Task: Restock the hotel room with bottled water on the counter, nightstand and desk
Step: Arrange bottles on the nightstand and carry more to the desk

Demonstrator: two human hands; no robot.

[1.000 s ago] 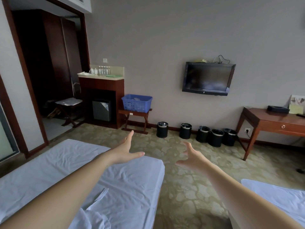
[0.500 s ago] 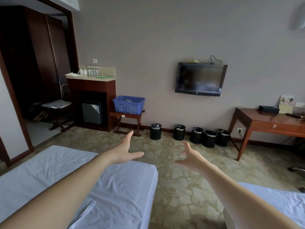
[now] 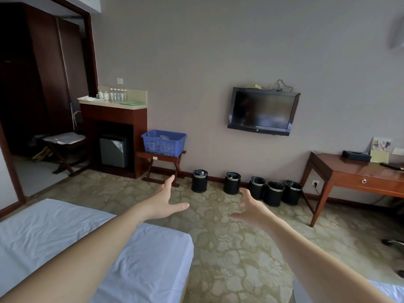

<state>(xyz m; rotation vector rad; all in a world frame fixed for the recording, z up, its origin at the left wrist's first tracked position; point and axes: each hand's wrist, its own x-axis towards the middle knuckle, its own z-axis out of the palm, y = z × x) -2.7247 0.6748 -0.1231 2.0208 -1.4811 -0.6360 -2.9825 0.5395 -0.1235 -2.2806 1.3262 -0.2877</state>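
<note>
Okay, head view only. Held out forward at mid-frame: left hand [image 3: 162, 202] and right hand [image 3: 251, 207], both spread wide, gripping nothing, palms turned toward each other above the patterned carpet [image 3: 229, 248].

Bottled water: row of small clear upright bottles [image 3: 118, 94] at the back of the pale, smooth-topped counter [image 3: 105, 103], upper left of frame, just beside white cups [image 3: 102, 95]. Up and left of both hands, well apart, closer to the left hand. Long axis vertical, so likely a side grip round the body.

Blue slotted plastic basket [image 3: 163, 142] on a folding wooden stand [image 3: 160, 159], left of centre. Something clear inside, maybe more bottles, cannot tell. Nearer than the counter, again on the left hand's side.

Glossy red-brown wooden desk [image 3: 349, 169] at right edge, no bottle seen on it, nearer the right hand. No nightstand in view.

Also: flat black wall TV [image 3: 263, 111], round black bins [image 3: 199, 180] with metal rims along the skirting, wrinkled white bed sheet [image 3: 65, 237] lower left, grey minifridge [image 3: 113, 150] under the counter.
</note>
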